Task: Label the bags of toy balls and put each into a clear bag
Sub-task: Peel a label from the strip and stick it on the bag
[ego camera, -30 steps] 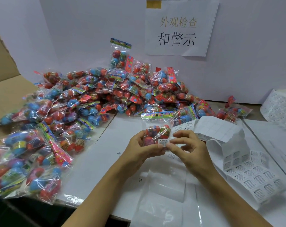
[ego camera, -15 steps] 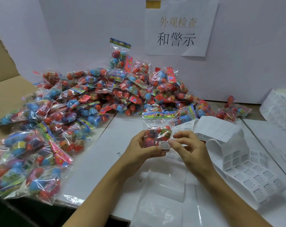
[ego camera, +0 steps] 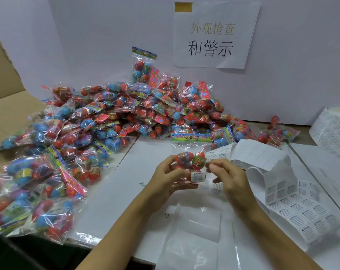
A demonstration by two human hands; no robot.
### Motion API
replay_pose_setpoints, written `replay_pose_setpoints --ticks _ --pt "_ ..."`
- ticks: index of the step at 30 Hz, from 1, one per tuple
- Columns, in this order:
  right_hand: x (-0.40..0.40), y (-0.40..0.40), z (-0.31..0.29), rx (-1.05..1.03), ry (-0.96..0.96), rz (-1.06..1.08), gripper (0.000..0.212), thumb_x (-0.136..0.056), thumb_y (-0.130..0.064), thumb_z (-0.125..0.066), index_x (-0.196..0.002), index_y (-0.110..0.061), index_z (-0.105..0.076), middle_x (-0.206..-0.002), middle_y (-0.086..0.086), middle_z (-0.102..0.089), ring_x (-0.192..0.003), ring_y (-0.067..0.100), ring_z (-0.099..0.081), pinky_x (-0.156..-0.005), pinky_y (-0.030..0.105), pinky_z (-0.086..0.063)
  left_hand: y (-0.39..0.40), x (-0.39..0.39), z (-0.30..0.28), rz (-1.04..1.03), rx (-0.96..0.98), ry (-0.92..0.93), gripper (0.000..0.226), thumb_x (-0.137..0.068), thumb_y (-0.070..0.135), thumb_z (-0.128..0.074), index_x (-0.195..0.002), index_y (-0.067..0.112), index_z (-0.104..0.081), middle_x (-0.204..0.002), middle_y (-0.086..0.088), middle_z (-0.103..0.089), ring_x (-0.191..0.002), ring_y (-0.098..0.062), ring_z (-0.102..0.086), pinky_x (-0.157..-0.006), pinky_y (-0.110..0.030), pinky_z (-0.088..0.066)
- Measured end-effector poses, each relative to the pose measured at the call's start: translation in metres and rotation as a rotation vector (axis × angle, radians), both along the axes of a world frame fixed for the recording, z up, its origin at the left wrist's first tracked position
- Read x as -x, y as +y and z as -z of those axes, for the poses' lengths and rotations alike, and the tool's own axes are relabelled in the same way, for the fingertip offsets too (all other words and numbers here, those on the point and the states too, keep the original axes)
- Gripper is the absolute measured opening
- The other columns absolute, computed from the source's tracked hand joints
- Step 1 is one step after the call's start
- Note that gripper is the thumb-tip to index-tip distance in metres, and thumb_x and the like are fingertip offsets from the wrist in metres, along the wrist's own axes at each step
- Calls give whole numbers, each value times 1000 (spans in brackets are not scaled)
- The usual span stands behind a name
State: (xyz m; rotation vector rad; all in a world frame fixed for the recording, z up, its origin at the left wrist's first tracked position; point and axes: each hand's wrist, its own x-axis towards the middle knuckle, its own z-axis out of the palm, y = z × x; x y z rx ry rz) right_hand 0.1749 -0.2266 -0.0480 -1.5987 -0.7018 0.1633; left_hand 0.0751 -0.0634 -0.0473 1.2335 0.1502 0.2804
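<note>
Item: held bag of toy balls [ego camera: 190, 152], landmark for all places below. Upright above the white work surface [ego camera: 145, 152], printed header strip uppermost, long axis roughly vertical, balls bunched low.

Warning label [ego camera: 197, 176]: white, stuck on the bag's lower front face, just under the balls.

Left hand [ego camera: 171, 178]: curled round the bag's lower left side, thumb across the film below the label — gripping.

Right hand [ego camera: 226, 178]: just right of the bag, fingers bent inward near the label. Whether fingertips touch the film cannot be told; nothing visibly pinched.

Clear bags [ego camera: 194, 221]: flat stack directly below the held bag, toward the person, under both wrists. Which end is the mouth cannot be told.

Label sheet [ego camera: 293, 201]: trailing to the right, part peeled; label roll [ego camera: 334, 129] far right.

Pile of unlabelled bags [ego camera: 99, 125]: left and behind; cardboard box flap [ego camera: 7, 106] far left.

Judgement: labelling looks finished for this bag. The next move turns on the drop from held bag to stack below — the free right hand is better placed to open a clear bag, the left to lower its load bottom-first.
</note>
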Motion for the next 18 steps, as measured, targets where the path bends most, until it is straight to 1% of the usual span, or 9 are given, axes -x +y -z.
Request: replay_pose_setpoints --ticks 2,3,5,6,8,11,14,16,18 --pt "-2 0 0 -5 86 -26 33 -83 -46 -75 -108 -25 -69 -102 -5 -74 -95 8 -69 -73 22 -54 -1 1 1 36 0 14 41 -82 11 -66 -123 14 -66 -113 -16 -74 -99 -38 -74 -77 -38 -62" --pt "-3 0 1 -7 107 -40 34 -81 -43 -80 -109 -26 -69 -103 -4 -74 -95 11 -70 -75 26 -56 -1 1 2 55 -10 19 39 -83 12 -67 -121 14 -67 -113 -17 -73 -99 -40 -74 -77 -40 -61" --pt "-5 0 4 -5 90 -52 21 -82 -27 -80 -102 -25 -73 -99 -2 -76 -94 15 -72 -79 34 -58 -4 1 3 72 -59 26 32 -85 15 -71 -117 16 -68 -111 -15 -73 -99 -39 -74 -76 -40 -62" --pt "-6 -2 4 -7 74 -58 17 -83 -20 -80 -98 -26 -75 -97 -1 -76 -93 16 -72 -79 34 -59 -5 1 4 69 -94 27 30 -86 18 -73 -116 18 -68 -110 -14 -74 -100 -38 -74 -76 -41 -62" --pt "-6 -5 3 -43 72 -67 19 -81 -17 -81 -95 -28 -77 -95 0 -77 -92 18 -73 -75 31 -59 -7 1 5 50 -170 32 33 -85 28 -78 -117 21 -69 -112 -12 -74 -102 -34 -75 -79 -43 -63" --pt "0 -12 -10 -92 67 -57 27 -72 -27 -82 -97 -18 -77 -93 5 -77 -88 20 -74 -67 25 -58 -9 2 4 36 -236 29 49 -78 45 -81 -121 25 -68 -115 -11 -73 -104 -29 -74 -84 -42 -62" --pt "12 -29 -19 -136 129 -31 36 -69 -29 -81 -98 -8 -74 -90 11 -76 -84 24 -75 -62 28 -59 -12 4 -2 81 -150 12 54 -76 47 -77 -118 14 -66 -107 -9 -75 -98 -25 -74 -82 -37 -61" --pt "26 -51 -17 -120 201 -63 33 -67 -26 -87 -93 -8 -76 -90 14 -76 -82 24 -75 -60 29 -58 -11 4 -4 156 -80 26 52 -80 48 -72 -116 11 -65 -110 -12 -74 -100 -28 -73 -82 -34 -60" --pt "45 -78 -15 -31 235 -101 31 -67 -24 -91 -91 -11 -77 -89 14 -76 -80 22 -74 -58 26 -56 -12 3 -2 236 -79 44 45 -88 43 -67 -119 11 -64 -117 -19 -72 -103 -31 -72 -84 -33 -60"
